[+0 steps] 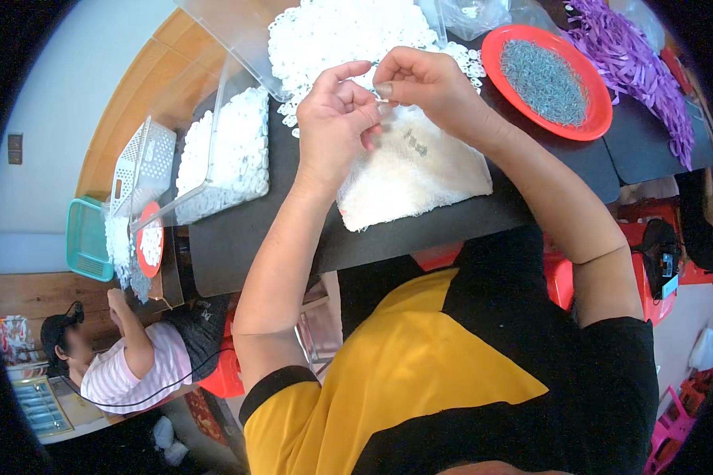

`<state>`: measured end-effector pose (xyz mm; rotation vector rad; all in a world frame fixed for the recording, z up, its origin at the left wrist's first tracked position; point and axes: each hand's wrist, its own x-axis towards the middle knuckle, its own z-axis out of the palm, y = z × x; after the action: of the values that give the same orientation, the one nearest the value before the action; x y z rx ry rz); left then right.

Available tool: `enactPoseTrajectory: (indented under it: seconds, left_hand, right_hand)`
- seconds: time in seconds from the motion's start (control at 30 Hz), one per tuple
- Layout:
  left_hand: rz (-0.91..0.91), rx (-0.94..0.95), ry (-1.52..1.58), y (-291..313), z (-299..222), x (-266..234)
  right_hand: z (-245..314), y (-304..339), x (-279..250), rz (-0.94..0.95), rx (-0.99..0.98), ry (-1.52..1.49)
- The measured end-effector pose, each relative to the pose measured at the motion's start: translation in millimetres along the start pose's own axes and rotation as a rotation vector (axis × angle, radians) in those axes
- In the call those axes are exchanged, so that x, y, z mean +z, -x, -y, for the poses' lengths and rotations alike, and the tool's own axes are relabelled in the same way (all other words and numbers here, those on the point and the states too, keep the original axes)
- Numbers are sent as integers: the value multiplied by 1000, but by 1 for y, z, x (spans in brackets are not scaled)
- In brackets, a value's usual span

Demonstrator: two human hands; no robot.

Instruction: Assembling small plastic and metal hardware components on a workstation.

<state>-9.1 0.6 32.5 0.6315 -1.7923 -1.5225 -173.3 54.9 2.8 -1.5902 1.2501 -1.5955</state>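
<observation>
On the black bench, the step in hand appears to be two-handed fingertip work; the next move probably calls for steady alignment. White plastic pieces lie toward the bench's far edge, a pale cloth toward its near edge. Left hand: forefinger apart from thumb; grip cannot be told. Right hand: thumb and forefinger together; any pinched part indistinct. The pieces lie beyond both hands; tiny dark parts rest on the cloth, nearside.
</observation>
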Motion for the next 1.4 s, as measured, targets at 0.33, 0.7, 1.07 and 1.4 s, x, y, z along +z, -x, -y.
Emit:
enactPoseTrajectory:
  seconds: [0.33, 0.7, 1.07, 1.4]
  left_hand:
    - [-58, -165, 176, 4, 14, 2]
    - [-56, -117, 544, 8, 29, -4]
    - [-190, -56, 411, 8, 29, -4]
    - [-223, -101, 259, 10, 28, 0]
  right_hand:
    - [0, 3, 7, -85, -24, -14]
    - [2, 7, 19, -89, 54, -169]
    - [-8, 5, 15, -62, -93, 186]
    - [-7, 5, 17, -23, -71, 419]
